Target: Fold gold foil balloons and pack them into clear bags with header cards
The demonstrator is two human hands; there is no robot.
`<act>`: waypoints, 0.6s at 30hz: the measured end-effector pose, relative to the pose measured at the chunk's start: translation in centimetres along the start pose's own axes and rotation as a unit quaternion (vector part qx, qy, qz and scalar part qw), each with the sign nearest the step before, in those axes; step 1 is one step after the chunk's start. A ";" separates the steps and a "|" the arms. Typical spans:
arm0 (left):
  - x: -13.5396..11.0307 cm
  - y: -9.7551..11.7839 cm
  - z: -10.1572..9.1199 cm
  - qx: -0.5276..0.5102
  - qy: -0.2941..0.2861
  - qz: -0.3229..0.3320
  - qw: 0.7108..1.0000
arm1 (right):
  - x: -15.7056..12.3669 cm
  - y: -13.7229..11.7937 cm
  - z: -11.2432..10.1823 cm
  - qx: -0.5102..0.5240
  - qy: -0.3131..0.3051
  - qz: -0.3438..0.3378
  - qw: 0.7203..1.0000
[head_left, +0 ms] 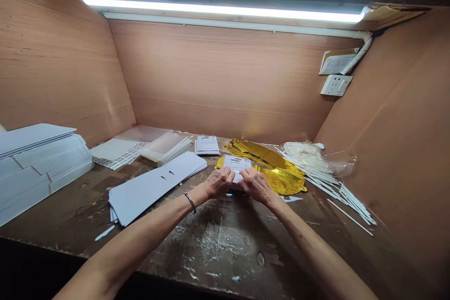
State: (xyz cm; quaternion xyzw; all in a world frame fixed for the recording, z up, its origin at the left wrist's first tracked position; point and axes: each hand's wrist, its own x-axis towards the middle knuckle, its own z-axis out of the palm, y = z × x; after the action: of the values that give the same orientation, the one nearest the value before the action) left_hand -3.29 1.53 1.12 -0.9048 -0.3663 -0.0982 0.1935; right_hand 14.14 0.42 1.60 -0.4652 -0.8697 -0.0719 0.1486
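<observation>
White card (237,162), lower corners behind both hands (221,182) (254,184)

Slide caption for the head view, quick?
Left hand and right hand pinch a printed packet near gold foil on a worn workbench.

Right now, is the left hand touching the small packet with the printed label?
Touching. The head view shows the left hand gripping the packet near its lower left edge.

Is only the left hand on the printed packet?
No, the left hand and right hand both hold the printed packet at its near end.
</observation>
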 end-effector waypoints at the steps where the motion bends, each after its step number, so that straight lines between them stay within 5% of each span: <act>1: -0.5 0.4 0.0 0.005 0.027 0.001 1.000 | -0.3 -0.1 0.1 -0.030 -0.002 -0.017 0.999; 4: -2.9 2.7 -0.1 0.028 0.113 0.079 0.990 | -0.7 -0.1 0.1 -0.035 -0.013 -0.046 0.998; 7: -4.6 5.5 0.1 0.044 0.096 0.152 0.983 | -0.8 -0.5 -0.2 -0.045 0.000 -0.065 0.997; 13: -2.7 7.6 1.2 0.140 -0.026 0.011 0.990 | -0.8 -1.8 0.7 -0.125 0.046 -0.073 0.988; 18: -1.7 6.9 1.7 0.097 -0.072 0.039 0.992 | -0.7 -1.9 1.8 -0.147 0.065 -0.042 0.986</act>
State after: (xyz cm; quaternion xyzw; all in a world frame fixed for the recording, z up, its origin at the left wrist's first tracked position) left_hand 0.46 -3.36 -2.85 -0.9001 -0.3513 0.0112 0.2574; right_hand 12.55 -0.74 -0.30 -0.4393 -0.8568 -0.2356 0.1317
